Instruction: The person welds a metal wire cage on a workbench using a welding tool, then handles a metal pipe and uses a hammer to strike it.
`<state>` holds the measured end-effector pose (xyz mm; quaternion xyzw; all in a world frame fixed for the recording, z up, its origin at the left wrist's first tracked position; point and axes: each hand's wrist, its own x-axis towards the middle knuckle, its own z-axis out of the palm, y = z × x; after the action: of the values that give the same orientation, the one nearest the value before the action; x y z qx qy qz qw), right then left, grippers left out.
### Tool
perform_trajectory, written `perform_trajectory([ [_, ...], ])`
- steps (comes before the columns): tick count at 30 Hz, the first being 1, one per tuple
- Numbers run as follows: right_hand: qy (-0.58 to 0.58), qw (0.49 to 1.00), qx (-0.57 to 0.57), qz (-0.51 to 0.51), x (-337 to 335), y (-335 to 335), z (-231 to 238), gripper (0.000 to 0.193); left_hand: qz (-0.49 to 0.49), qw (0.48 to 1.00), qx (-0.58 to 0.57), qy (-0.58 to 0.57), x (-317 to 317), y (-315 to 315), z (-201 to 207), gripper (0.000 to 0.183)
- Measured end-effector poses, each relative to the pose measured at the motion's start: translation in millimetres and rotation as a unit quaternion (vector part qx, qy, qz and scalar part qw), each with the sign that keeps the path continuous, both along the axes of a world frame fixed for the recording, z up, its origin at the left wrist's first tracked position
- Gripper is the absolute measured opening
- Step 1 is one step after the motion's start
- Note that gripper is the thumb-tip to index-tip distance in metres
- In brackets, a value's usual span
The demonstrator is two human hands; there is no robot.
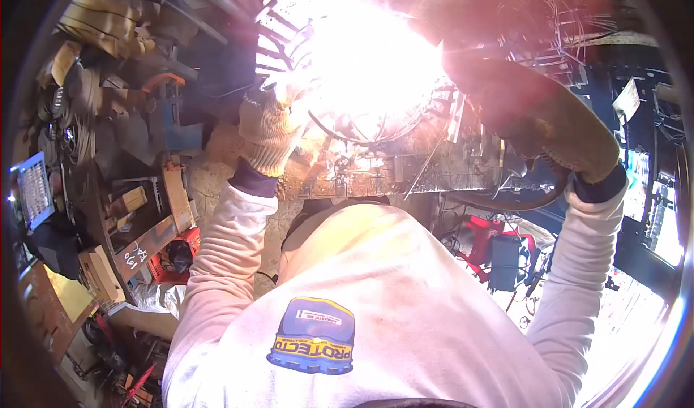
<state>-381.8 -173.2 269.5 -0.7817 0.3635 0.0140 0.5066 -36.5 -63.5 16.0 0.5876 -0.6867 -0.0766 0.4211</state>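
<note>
A dazzling white welding arc glare covers the middle of the work. Below it shows the curved rim of a round metal-rod frame, resting on a worn, tiled-looking bench top. My left hand, in a pale knitted glove, is at the frame's left side; the glare washes out its fingers. To the right of the glare, my right hand wears a thick, dark leather gauntlet. It is closed around a welding tool, whose head is lost in the brightness. A thick cable curves away below that glove.
Clamps and metal parts crowd the left side, near a red plastic crate and a rusty steel beam. Red and dark equipment stands on the floor at right. Thin rods and wires lie at the far right of the bench.
</note>
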Motion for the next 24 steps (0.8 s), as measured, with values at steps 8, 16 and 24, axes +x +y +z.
perform_trajectory([
  [8,-0.080,0.994,0.038,0.056,-19.5,-9.3,-13.6,0.045,0.085,0.991,-0.062,-0.084,5.4,0.0,-31.2,0.037],
  [16,-0.001,0.977,0.163,-0.139,-36.5,-7.8,3.5,0.040,0.025,0.999,-0.036,-0.026,-7.2,1.4,8.6,0.030],
  [24,-0.035,0.983,0.121,-0.135,-15.6,10.7,-6.9,0.040,0.044,0.995,-0.085,-0.005,-14.9,-7.0,1.1,0.027],
])
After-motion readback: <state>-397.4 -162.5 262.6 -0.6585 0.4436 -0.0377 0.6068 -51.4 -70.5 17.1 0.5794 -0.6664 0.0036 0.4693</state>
